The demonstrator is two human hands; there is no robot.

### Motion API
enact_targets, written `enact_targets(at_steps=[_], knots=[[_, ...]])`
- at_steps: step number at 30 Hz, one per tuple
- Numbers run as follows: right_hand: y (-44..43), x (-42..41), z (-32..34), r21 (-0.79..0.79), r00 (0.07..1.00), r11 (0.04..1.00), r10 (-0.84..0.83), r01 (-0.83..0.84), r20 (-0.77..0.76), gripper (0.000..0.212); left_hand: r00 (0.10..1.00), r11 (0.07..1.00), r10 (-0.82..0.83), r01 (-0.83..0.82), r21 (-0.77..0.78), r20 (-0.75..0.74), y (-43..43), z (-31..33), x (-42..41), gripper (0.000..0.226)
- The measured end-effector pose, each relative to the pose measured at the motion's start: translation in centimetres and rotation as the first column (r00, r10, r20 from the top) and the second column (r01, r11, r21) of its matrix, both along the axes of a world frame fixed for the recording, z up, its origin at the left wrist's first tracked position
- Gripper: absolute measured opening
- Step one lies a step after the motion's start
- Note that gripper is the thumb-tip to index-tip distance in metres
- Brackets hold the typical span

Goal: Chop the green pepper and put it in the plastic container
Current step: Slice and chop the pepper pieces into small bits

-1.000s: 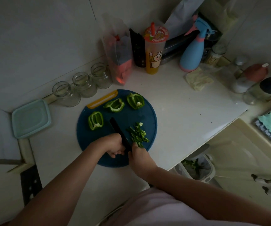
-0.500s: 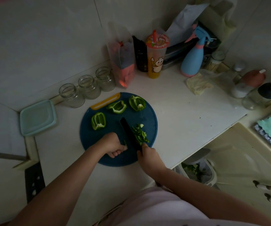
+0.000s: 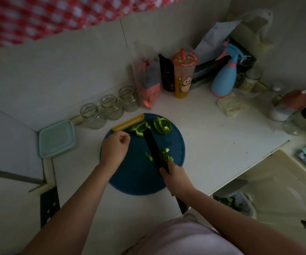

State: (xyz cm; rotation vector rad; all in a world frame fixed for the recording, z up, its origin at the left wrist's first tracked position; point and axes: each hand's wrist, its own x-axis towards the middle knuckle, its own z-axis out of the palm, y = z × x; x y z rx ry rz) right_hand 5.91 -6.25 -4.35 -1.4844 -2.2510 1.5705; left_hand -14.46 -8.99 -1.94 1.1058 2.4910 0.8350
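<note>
Green pepper [image 3: 162, 125] shows in the head view as two big pieces and a scatter of chopped bits, all on the round blue cutting board [image 3: 139, 181]. One big piece lies well beyond the right fingers. The other piece [image 3: 139, 128] lies just beyond the left knuckles, at the knife's tip.

The right hand [image 3: 176, 178] is clenched round the handle of the black knife [image 3: 154, 148], and the blade runs away from its fingers across the board. The chopped bits [image 3: 167, 156] lie just ahead of those fingers, on both sides of the blade.

The left hand [image 3: 115, 146] is over the board's far-left part with its fingers curled under; I cannot tell whether they hold anything. The pale plastic container [image 3: 56, 138] stands off the board, out to the left of the left hand and apart from it.
</note>
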Motion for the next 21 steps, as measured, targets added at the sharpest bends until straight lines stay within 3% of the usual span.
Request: enact_targets(at_steps=[3, 6, 9, 11, 15, 21], knots=[[-0.4, -0.1, -0.2, 0.047, 0.993, 0.993, 0.111, -0.113, 0.042, 0.013, 0.992, 0.993, 0.121, -0.121, -0.015, -0.031, -0.5, -0.5, -2.6, 0.028], [-0.8, -0.2, -0.5, 0.063, 0.985, 0.984, 0.161, -0.165, 0.07, 0.013, 0.982, 0.983, 0.155, -0.144, -0.114, 0.103, -0.9, -1.3, -4.1, 0.055], [-0.6, 0.0, -0.9, 0.037, 0.986, 0.989, 0.138, -0.142, 0.096, 0.014, 0.957, 0.974, 0.078, -0.013, -0.225, 0.281, -1.3, -2.7, -5.4, 0.097], [-0.3, 0.0, -1.1, 0.031, 0.989, 0.993, 0.106, -0.11, 0.108, 0.015, 0.948, 0.956, 0.024, 0.071, -0.285, 0.318, -1.4, -3.3, -5.6, 0.115], [0.0, -0.2, -1.0, 0.047, 0.986, 0.994, 0.088, -0.095, 0.139, 0.015, 0.956, 0.962, 0.023, 0.058, -0.267, 0.293, -1.3, -4.4, -5.6, 0.112], [0.2, -0.6, -1.2, 0.063, 0.982, 0.992, 0.095, -0.106, 0.163, 0.019, 0.974, 0.975, -0.072, 0.114, -0.189, 0.216, -1.1, -4.9, -4.8, 0.083]])
